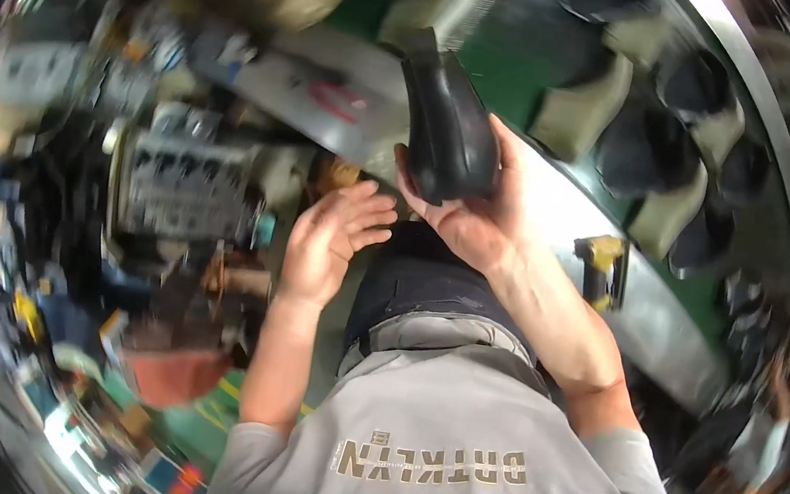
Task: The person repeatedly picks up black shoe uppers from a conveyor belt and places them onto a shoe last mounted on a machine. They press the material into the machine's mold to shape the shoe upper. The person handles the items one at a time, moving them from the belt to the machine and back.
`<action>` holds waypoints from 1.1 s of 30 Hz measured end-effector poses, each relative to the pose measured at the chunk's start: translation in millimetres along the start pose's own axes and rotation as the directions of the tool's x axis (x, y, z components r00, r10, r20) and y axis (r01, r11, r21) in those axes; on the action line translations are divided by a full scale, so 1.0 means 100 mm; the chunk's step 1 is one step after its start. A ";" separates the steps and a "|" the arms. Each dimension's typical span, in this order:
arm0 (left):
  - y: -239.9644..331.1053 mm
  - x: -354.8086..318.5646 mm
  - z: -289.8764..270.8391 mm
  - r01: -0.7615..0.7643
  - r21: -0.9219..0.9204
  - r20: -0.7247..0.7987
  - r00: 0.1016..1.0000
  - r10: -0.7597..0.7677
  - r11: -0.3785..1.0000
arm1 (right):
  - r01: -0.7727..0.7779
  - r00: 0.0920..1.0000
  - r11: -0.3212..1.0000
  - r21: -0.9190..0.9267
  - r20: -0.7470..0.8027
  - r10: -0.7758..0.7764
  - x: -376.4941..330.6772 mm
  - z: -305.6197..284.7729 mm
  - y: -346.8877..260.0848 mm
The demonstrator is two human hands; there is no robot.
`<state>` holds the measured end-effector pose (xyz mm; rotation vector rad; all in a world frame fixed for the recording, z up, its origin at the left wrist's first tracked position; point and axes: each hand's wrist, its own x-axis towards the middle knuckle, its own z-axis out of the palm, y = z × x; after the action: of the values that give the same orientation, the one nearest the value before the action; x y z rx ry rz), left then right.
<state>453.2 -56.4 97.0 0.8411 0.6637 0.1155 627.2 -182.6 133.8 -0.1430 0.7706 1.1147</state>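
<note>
My right hand [485,214] is wrapped around one end of a black, smooth shoe upper [451,134], thumb and fingers on either side of it. The narrower end of the upper points up and away to the left. My left hand [331,238] is raised to the left of it, apart from the upper. Its fingers are loosely stretched and slightly bent, with nothing between them. What lies inside the black upper is hidden from this view.
Beyond runs a green surface [512,76] with several black uppers on beige lasts [583,117], bordered by a metal ledge [651,293]. On the ledge sits a yellow-and-black tool [600,266]. Left stands a machine [187,182] and a reddish container [170,372]. Another person [755,454] is far right.
</note>
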 end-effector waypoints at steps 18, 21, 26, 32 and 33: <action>-1.19 1.27 1.73 0.331 0.565 -0.035 0.925 -0.379 0.756 | 0.849 0.365 0.460 -0.262 -0.339 -0.867 -2.69 -2.40 -3.26; -1.45 1.38 2.09 0.337 0.629 0.005 0.900 -0.437 0.700 | 0.860 0.275 0.397 -0.320 -0.364 -0.890 -3.33 -2.91 -4.26; -1.74 1.46 2.59 0.319 0.715 0.051 0.864 -0.502 0.622 | 0.804 0.461 0.487 -0.341 -0.159 -0.873 -4.50 -4.02 -5.58; -1.98 1.65 3.05 0.307 0.780 0.028 0.854 -0.520 0.546 | 0.826 0.541 0.563 -0.025 -0.249 -0.804 -3.36 -4.89 -6.01; -2.03 1.64 3.16 0.294 0.789 0.031 0.859 -0.512 0.540 | 0.818 0.545 0.576 -0.008 -0.310 -0.779 -2.98 -4.29 -6.09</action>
<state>736.6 -341.9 19.7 1.4689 0.6381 -0.7692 870.6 -888.8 -158.4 -0.5010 0.8930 0.1335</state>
